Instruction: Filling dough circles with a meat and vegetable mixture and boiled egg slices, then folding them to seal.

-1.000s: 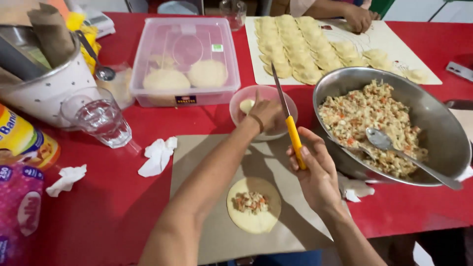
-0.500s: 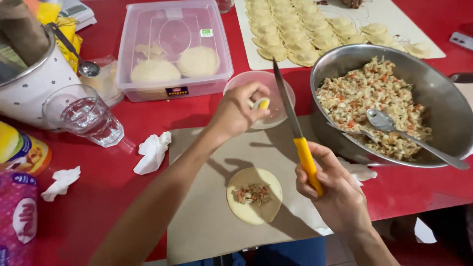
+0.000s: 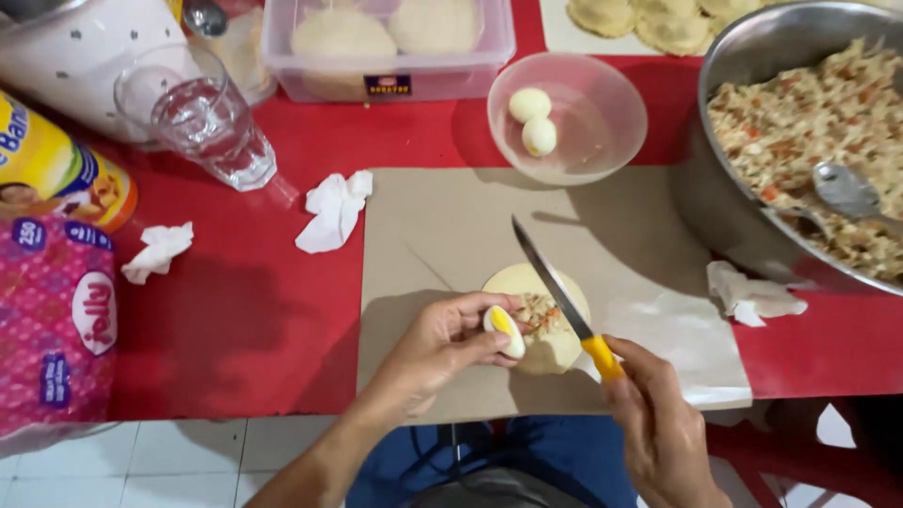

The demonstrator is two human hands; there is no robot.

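Note:
My left hand pinches a piece of boiled egg with its yellow yolk showing, right at the left edge of a round dough disc topped with minced filling. My right hand grips the yellow handle of a knife; its blade slants up and left over the disc. The disc lies on a brown cardboard sheet. Behind it a pink plastic bowl holds two whole peeled eggs.
A big metal bowl of mixed filling with a spoon stands at right. A glass of water, a clear tub of dough, crumpled tissues, a pink packet and a tray of folded pastries sit on the red table.
My left hand has come back from the pink bowl with an egg piece and now holds it at the dough disc. The knife has swung in over the disc. The camera has moved closer.

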